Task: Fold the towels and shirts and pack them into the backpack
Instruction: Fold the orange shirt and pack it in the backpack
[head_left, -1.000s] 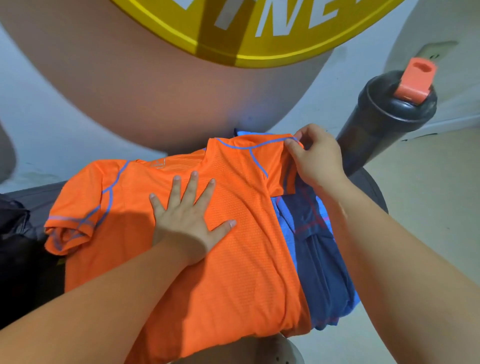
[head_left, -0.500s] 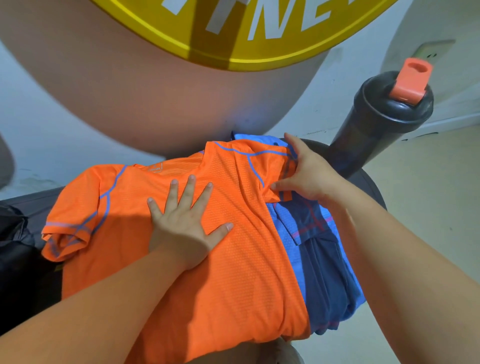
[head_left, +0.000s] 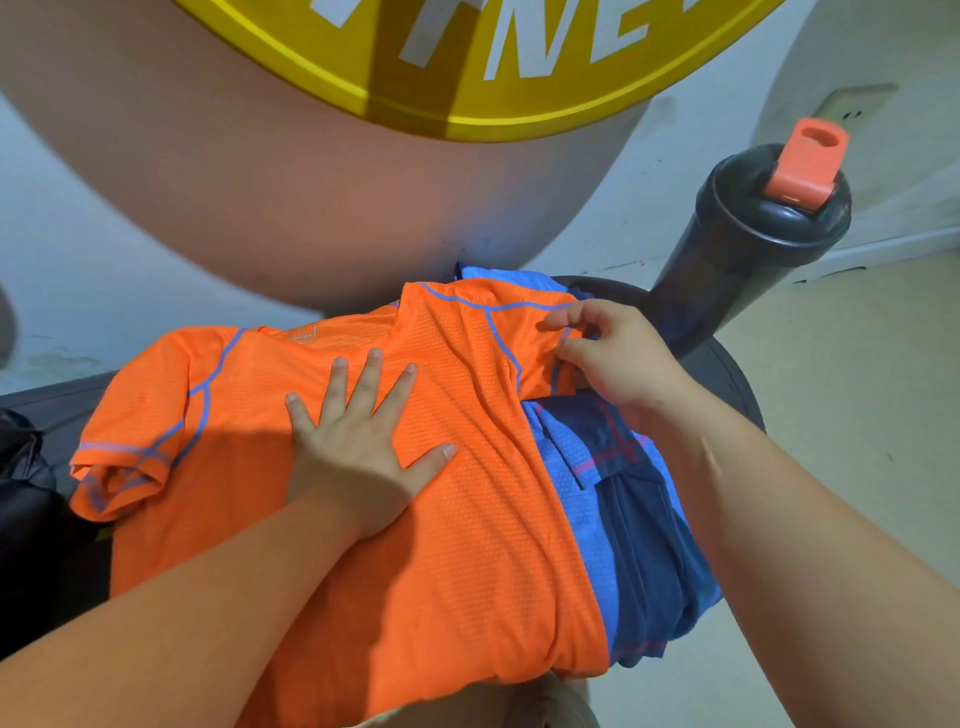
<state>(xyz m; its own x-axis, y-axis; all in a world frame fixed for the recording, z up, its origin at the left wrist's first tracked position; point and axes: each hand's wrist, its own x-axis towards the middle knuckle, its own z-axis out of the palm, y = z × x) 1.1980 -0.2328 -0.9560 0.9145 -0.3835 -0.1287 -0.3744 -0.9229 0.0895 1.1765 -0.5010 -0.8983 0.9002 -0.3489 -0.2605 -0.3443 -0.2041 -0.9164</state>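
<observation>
Pressing orange shirt (head_left: 467, 519) flat, left hand (head_left: 358, 457); right hand (head_left: 618, 353) pinches sleeve.

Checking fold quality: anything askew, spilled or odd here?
On the orange shirt, the sleeve at the picture's left lies crumpled, hem curled under. A blue shirt pokes out unevenly beneath it. The black bottle stands upright; nothing spilled.

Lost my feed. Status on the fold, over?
Copy: left hand flat on orange shirt; right hand pinching its sleeve; blue shirt underneath; black bottle just behind.
</observation>
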